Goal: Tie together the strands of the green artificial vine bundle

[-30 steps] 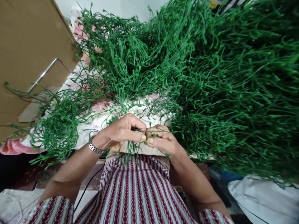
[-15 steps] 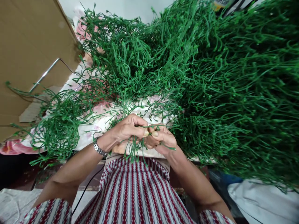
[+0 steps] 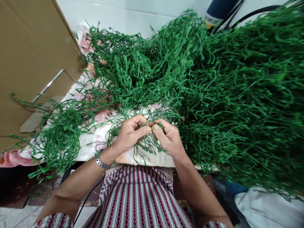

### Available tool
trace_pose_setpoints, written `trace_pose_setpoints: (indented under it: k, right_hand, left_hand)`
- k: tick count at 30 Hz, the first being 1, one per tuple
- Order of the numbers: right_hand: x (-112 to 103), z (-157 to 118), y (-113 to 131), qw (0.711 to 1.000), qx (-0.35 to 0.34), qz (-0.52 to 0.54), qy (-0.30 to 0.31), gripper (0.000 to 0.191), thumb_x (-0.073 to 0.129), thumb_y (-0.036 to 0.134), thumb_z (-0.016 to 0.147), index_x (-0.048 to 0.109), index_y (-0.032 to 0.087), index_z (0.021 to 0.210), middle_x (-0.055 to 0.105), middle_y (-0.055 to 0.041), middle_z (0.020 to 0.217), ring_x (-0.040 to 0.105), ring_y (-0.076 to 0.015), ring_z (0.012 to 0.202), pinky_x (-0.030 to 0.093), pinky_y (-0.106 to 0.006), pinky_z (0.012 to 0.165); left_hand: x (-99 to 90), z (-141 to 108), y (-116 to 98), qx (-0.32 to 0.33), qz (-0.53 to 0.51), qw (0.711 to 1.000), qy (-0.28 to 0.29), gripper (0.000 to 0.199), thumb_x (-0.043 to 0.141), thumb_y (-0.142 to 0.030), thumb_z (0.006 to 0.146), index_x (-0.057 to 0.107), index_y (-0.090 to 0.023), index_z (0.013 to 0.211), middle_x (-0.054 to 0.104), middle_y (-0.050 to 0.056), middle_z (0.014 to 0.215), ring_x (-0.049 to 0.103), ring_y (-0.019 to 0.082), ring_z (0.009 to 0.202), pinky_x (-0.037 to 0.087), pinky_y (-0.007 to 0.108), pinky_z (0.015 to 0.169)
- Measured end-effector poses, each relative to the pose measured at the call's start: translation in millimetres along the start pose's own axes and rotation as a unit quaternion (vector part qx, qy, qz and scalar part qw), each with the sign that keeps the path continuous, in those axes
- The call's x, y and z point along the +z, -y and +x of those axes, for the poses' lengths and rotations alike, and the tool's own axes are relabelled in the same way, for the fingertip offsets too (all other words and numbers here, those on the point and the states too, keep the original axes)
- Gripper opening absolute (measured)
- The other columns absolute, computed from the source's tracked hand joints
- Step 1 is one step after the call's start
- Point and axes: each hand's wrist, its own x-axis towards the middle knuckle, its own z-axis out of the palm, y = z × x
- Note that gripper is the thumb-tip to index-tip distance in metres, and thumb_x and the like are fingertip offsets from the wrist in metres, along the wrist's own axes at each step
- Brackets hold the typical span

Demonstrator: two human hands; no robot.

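My left hand (image 3: 133, 130), with a metal watch on its wrist, pinches thin green stems between thumb and forefinger. Thumb to thumb with it, my right hand (image 3: 169, 136) is closed on a green stem (image 3: 161, 126) that shows beside its forefinger. Both hands are at the near edge of a floral cloth (image 3: 92, 139). Several loose green stems (image 3: 144, 144) with small budlike tips, plastic or plant I cannot tell, hang and lie just below the fingers. The exact spot where the two pinches meet is partly hidden by the thumbs.
A large heap of green stems (image 3: 228, 95) covers the right side and back. A smaller pile (image 3: 59, 133) lies at the left. Cardboard (image 3: 28, 57) stands at the left with a bent metal rod (image 3: 51, 83) before it. A dark blue container (image 3: 217, 12) and black cables are behind.
My hands have shifted slightly, the right one turning so its back shows more. The stem that crossed my right palm no longer sticks out there. The view has tilted up a little.
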Motion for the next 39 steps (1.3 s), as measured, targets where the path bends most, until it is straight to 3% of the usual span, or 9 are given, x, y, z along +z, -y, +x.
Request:
trace_pose_setpoints:
  k: [8, 13, 17, 22, 25, 28, 31, 34, 39]
  right_hand:
    - [-0.3, 1.3, -3.9, 0.997, -0.029, -0.051, 0.056, 0.021, 0.058, 0.036, 0.079, 0.05, 0.017, 0.073, 0.044, 0.0049, 0.062, 0.038, -0.0062, 0.056, 0.031, -0.018, 0.052]
    - [-8.5, 3.7, -0.2, 0.979, -0.091, -0.146, 0.108, 0.019, 0.054, 0.026, 0.082, 0.049, 0.016, 0.068, 0.044, 0.0046, 0.059, 0.041, -0.0062, 0.055, 0.032, -0.019, 0.055]
    - [-11.6, -0.7, 3.5, 0.952, -0.141, -0.253, 0.095, 0.014, 0.048, 0.024, 0.085, 0.054, 0.015, 0.076, 0.053, -0.0004, 0.068, 0.047, -0.0094, 0.062, 0.034, -0.022, 0.059]
    - [-7.5, -10.1, 8.6, 0.91, -0.102, -0.381, 0.126, 0.019, 0.046, 0.03, 0.085, 0.056, 0.016, 0.079, 0.056, -0.0023, 0.071, 0.05, -0.012, 0.063, 0.033, -0.024, 0.058]
    - [-5.3, -13.2, 13.2, 0.914, -0.066, -0.379, 0.13, 0.018, 0.047, 0.029, 0.085, 0.057, 0.016, 0.076, 0.057, -0.0027, 0.072, 0.049, -0.0113, 0.061, 0.031, -0.024, 0.058]
    - [-4.8, -13.5, 14.6, 0.955, -0.051, -0.265, 0.123, 0.018, 0.048, 0.025, 0.083, 0.053, 0.017, 0.068, 0.053, -0.0001, 0.065, 0.045, -0.0094, 0.058, 0.031, -0.023, 0.057]
    - [-3.0, -12.6, 10.8, 0.989, -0.042, -0.032, 0.137, 0.026, 0.052, 0.028, 0.081, 0.045, 0.017, 0.059, 0.038, 0.0043, 0.055, 0.035, -0.0064, 0.05, 0.028, -0.02, 0.05]
    - [3.8, -13.4, 4.3, 0.977, -0.014, 0.163, 0.14, 0.031, 0.057, 0.033, 0.077, 0.044, 0.016, 0.055, 0.036, 0.0052, 0.051, 0.031, -0.0054, 0.045, 0.024, -0.02, 0.044]
    - [13.0, -16.1, 1.9, 0.912, -0.01, 0.397, 0.105, 0.031, 0.057, 0.04, 0.076, 0.047, 0.017, 0.058, 0.039, 0.0049, 0.046, 0.031, -0.0062, 0.039, 0.025, -0.022, 0.041]
  left_hand:
    - [1.6, -0.1, 2.9, 0.065, 0.091, 0.993, -0.043, 0.017, 0.062, -0.026, 0.075, 0.052, -0.015, 0.067, 0.044, -0.004, 0.06, 0.038, 0.007, 0.056, 0.03, 0.018, 0.051]
    - [-3.4, 2.4, -8.0, 0.027, 0.13, 0.99, 0.045, 0.023, 0.056, -0.029, 0.079, 0.044, -0.015, 0.064, 0.035, -0.005, 0.059, 0.033, 0.007, 0.055, 0.028, 0.019, 0.051]
    - [-9.0, 4.9, -23.1, -0.017, 0.266, 0.952, 0.15, 0.02, 0.047, -0.027, 0.081, 0.047, -0.014, 0.066, 0.037, -0.004, 0.061, 0.035, 0.008, 0.059, 0.028, 0.02, 0.054]
    - [-12.4, 3.6, -24.5, -0.056, 0.344, 0.914, 0.207, 0.022, 0.041, -0.017, 0.079, 0.041, -0.014, 0.057, 0.029, -0.005, 0.054, 0.03, 0.006, 0.053, 0.023, 0.019, 0.05]
    - [-13.9, 1.6, -20.4, -0.032, 0.348, 0.916, 0.198, 0.026, 0.041, -0.019, 0.08, 0.037, -0.015, 0.055, 0.027, -0.005, 0.052, 0.028, 0.006, 0.051, 0.021, 0.02, 0.048]
    - [-13.9, -0.1, -21.7, -0.016, 0.301, 0.934, 0.191, 0.03, 0.044, -0.026, 0.082, 0.04, -0.015, 0.054, 0.028, -0.005, 0.052, 0.027, 0.006, 0.049, 0.02, 0.02, 0.047]
    - [-11.6, -2.6, -25.6, -0.025, 0.171, 0.965, 0.198, 0.033, 0.053, -0.035, 0.079, 0.048, -0.014, 0.054, 0.034, -0.004, 0.05, 0.029, 0.006, 0.046, 0.021, 0.021, 0.045]
    - [-10.2, -6.5, -24.2, -0.05, 0.064, 0.981, 0.174, 0.034, 0.06, -0.043, 0.073, 0.057, -0.012, 0.056, 0.041, -0.002, 0.047, 0.032, 0.006, 0.044, 0.023, 0.021, 0.043]
    - [-13.5, -9.7, -14.6, -0.087, -0.091, 0.985, 0.12, 0.03, 0.067, -0.042, 0.066, 0.059, -0.013, 0.06, 0.048, -0.001, 0.045, 0.035, 0.007, 0.038, 0.028, 0.022, 0.04]
